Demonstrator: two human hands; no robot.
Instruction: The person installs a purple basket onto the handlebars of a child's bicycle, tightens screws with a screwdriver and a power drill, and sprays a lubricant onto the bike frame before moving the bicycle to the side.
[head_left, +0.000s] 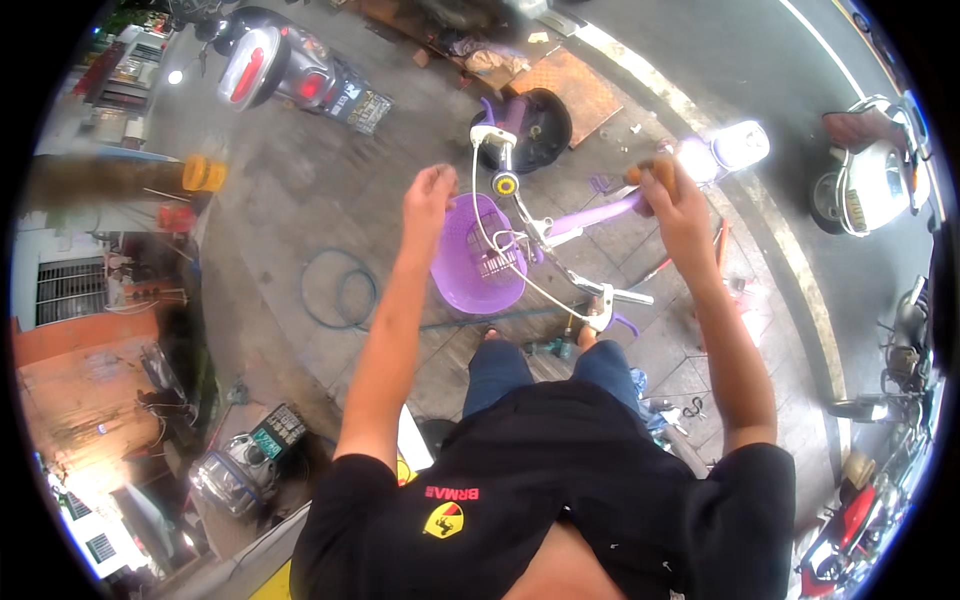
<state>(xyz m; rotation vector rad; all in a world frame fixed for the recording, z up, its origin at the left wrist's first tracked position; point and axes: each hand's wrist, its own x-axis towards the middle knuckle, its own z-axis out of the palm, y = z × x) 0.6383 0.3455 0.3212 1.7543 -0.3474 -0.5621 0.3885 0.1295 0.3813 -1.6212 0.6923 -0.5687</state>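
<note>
A small purple bicycle (585,215) lies in front of me on the pavement, with a purple plastic basket (470,260), white handlebar (615,295) and black front wheel (535,125). My right hand (668,195) is closed around an orange-brown handle above the bike's purple frame. My left hand (428,195) is raised over the basket, fingers curled, with nothing visible in it. White brake cables loop between the handlebar and the fork.
A loose tyre ring (340,290) lies on the paving to the left. Parked scooters stand at the top left (285,70) and right (875,170). Tools are scattered near my feet (550,347). A machine (235,470) sits at lower left.
</note>
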